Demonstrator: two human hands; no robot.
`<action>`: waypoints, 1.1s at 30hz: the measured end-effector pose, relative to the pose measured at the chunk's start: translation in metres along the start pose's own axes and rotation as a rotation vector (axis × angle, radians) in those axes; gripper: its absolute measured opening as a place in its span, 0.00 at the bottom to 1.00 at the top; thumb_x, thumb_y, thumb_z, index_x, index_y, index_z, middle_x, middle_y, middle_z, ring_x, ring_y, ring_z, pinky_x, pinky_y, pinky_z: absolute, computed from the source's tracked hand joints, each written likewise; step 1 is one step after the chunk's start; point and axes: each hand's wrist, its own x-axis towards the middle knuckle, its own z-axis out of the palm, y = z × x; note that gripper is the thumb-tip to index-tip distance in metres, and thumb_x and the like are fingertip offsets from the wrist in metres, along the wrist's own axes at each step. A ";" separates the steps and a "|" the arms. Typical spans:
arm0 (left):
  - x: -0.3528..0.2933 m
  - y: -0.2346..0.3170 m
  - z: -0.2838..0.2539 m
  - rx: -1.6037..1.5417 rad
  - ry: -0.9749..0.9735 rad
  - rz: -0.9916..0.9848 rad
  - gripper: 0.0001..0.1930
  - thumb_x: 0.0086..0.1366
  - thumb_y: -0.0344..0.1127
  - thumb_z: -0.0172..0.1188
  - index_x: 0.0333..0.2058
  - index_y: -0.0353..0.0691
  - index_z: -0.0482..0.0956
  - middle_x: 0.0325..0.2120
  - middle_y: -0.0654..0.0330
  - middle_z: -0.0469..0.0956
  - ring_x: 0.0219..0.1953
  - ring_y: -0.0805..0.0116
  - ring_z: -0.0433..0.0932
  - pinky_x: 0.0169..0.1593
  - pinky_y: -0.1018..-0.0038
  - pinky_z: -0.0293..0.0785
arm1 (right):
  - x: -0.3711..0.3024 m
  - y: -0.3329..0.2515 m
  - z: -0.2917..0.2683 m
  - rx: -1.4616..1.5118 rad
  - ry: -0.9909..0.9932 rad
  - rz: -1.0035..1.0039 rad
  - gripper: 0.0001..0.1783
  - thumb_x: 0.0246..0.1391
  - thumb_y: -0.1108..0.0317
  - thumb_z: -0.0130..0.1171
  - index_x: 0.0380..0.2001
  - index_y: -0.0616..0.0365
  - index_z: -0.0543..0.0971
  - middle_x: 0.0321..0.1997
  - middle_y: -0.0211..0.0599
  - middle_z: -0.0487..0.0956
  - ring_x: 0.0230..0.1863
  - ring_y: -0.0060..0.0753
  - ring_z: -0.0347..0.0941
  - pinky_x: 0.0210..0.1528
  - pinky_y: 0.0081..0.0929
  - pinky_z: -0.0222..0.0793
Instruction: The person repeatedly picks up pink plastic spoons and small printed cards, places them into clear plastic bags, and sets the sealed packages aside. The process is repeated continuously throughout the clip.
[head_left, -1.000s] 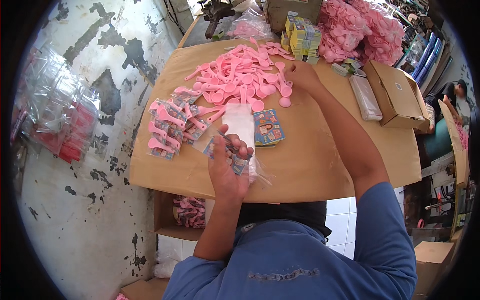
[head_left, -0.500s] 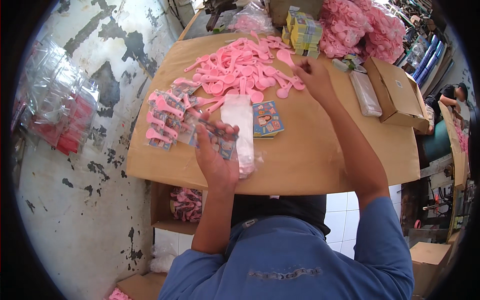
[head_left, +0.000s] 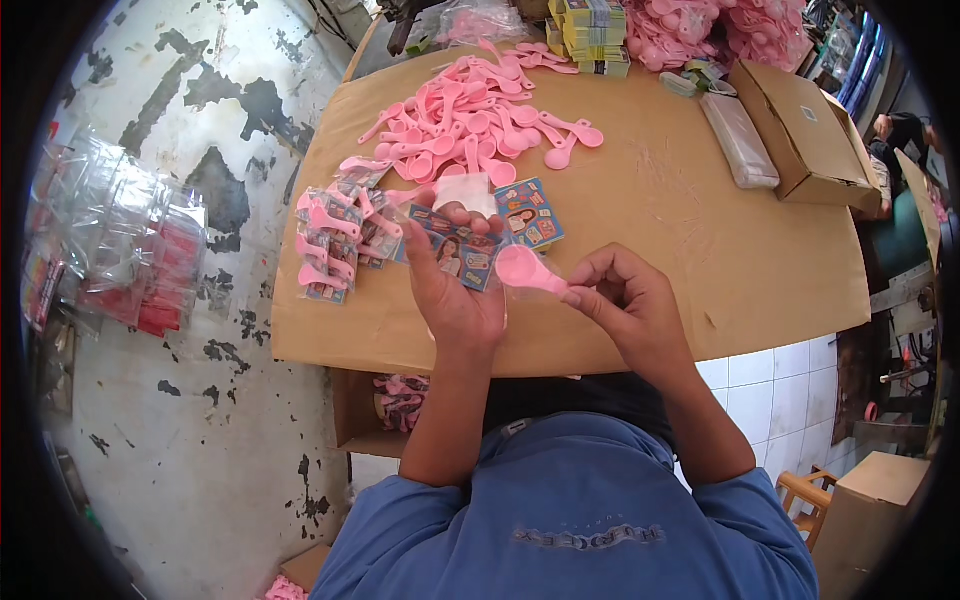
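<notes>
A pink measuring spoon point(head_left: 522, 267) is pinched by its handle between the thumb and fingers of my right hand point(head_left: 635, 305). Its bowl points left, right beside the blue printed card in a clear bag point(head_left: 447, 252) that my left hand point(head_left: 460, 300) holds, palm up. Behind the left hand lies a stack of clear plastic bags point(head_left: 462, 190), partly hidden by it. A pile of blue printed cards point(head_left: 527, 212) sits to the right of those bags. Farther back spreads a large heap of pink spoons point(head_left: 460, 125). Several bagged spoons with cards point(head_left: 328, 240) are grouped at the left.
On the brown-covered table point(head_left: 720, 280), an open cardboard box point(head_left: 800, 135) and a wrapped clear pack point(head_left: 740, 140) stand at the right. Yellow bundles point(head_left: 590, 35) and bulging bags of pink spoons point(head_left: 675, 30) are at the back. Clear packaging point(head_left: 130, 240) hangs on the left wall.
My right hand has come from the spoon heap back toward me, bringing one pink spoon next to the bagged card. The left hand still holds the bag.
</notes>
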 end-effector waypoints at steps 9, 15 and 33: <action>-0.003 0.001 0.003 0.058 0.020 0.022 0.22 0.76 0.51 0.54 0.60 0.45 0.71 0.39 0.62 0.78 0.41 0.69 0.79 0.59 0.61 0.77 | -0.012 -0.014 -0.007 0.135 -0.023 0.151 0.10 0.65 0.73 0.61 0.47 0.64 0.76 0.38 0.32 0.82 0.34 0.18 0.78 0.36 0.19 0.74; 0.005 0.004 0.001 0.052 0.026 0.023 0.21 0.76 0.51 0.54 0.59 0.45 0.71 0.38 0.61 0.79 0.41 0.68 0.79 0.60 0.59 0.76 | -0.010 -0.025 -0.012 -0.155 -0.184 0.131 0.09 0.64 0.75 0.61 0.46 0.65 0.79 0.38 0.35 0.84 0.35 0.20 0.80 0.39 0.20 0.77; 0.006 -0.003 0.009 0.007 -0.016 -0.145 0.24 0.76 0.52 0.55 0.60 0.43 0.70 0.40 0.61 0.78 0.42 0.68 0.78 0.56 0.61 0.79 | -0.001 -0.012 -0.017 0.189 -0.127 0.116 0.13 0.65 0.76 0.60 0.51 0.65 0.78 0.47 0.35 0.83 0.41 0.19 0.79 0.44 0.19 0.77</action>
